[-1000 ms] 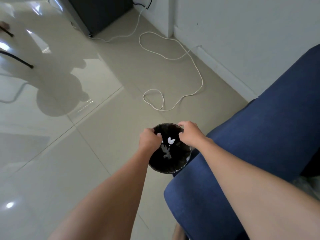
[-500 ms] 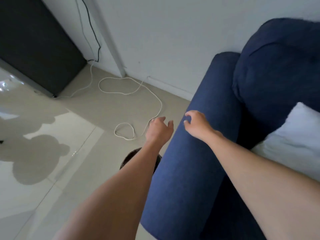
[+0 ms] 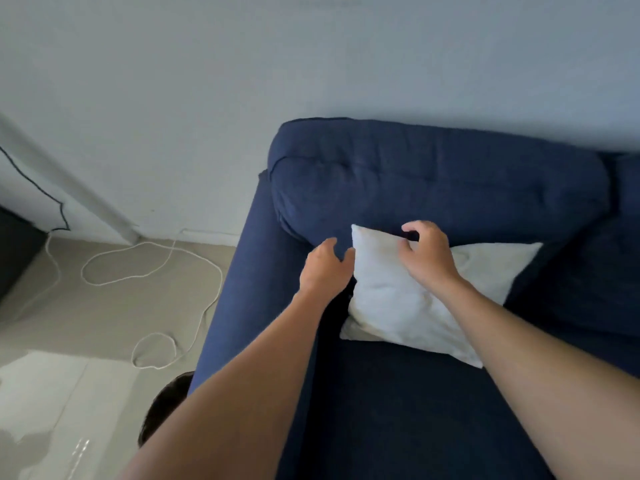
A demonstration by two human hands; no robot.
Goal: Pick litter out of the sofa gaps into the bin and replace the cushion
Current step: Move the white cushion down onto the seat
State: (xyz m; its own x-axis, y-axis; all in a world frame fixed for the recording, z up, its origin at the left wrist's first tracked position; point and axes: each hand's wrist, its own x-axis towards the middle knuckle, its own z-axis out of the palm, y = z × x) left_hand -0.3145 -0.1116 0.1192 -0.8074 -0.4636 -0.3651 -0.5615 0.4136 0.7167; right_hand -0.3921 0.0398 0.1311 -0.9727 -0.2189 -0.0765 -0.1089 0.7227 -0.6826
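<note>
Reaching across blue sofa (image 3: 433, 181) with both bare arms. Left hand (image 3: 323, 268) at left edge of white cushion (image 3: 398, 299), fingers half-curled and spread, gripping nothing. Thumb tip right at cushion edge, can't tell whether touching. Right hand (image 3: 427, 254) over far left corner of cushion, fingers (image 3: 410, 227) bent claw-like and apart, holding nothing. Contact with fabric below hidden by hand itself.

On seat, leaning against backrest: the cushion, tilted, near right corner hidden behind right forearm, far right corner tucked beside next back pad. Dark gap between seat and armrest, contents impossible to make out.

On floor (image 3: 86, 306) just left of armrest, near: black bin (image 3: 162, 414), mostly hidden behind left forearm and armrest, inside not visible. Across floor farther left: looping white cable (image 3: 152, 268). On wall (image 3: 207, 81) far left: thin black cable (image 3: 34, 188), cut by frame edge. At left edge: dark cabinet (image 3: 14, 251), cut off. Slight motion blur overall.
</note>
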